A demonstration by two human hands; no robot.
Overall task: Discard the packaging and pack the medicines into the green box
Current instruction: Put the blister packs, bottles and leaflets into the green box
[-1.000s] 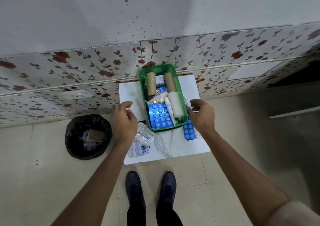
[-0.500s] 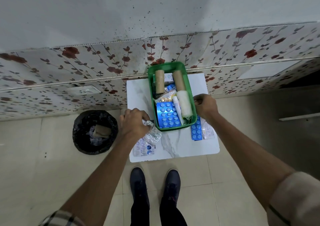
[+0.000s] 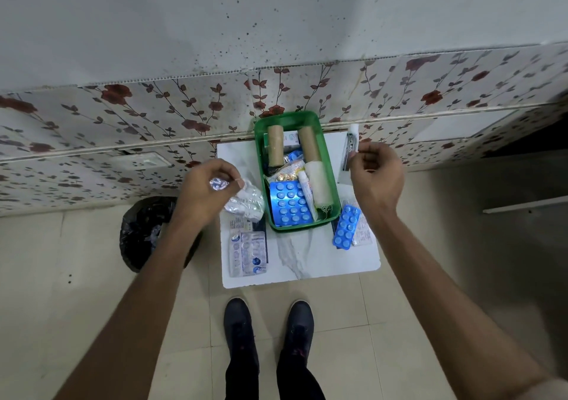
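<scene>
Shoes (image 3: 267, 323) on floor. Bench (image 3: 307, 264): blister strips (image 3: 247, 253), blue blister (image 3: 346, 227). Left hand (image 3: 206, 189), fingers closed on silver foil (image 3: 246, 204). Right hand (image 3: 376, 175), fingers pinching a tube (image 3: 350, 150). Green box (image 3: 325, 166) between the hands, filled with medicines. Bin (image 3: 144, 230) at left.

Both bare forearms reached forward and down from the lower corners of the view, elbows apart, hands level with each other. The left hand (image 3: 209, 186) was curled knuckles-up, its fingers and thumb pinched on a crumpled silver strip (image 3: 246, 201) — part of it showed inside the palm. The right hand (image 3: 376, 175) was raised a little, wrist bent, thumb and forefinger closed on the lower end of a small tube (image 3: 350, 147) — the tube stood nearly upright above the fingertips.
</scene>
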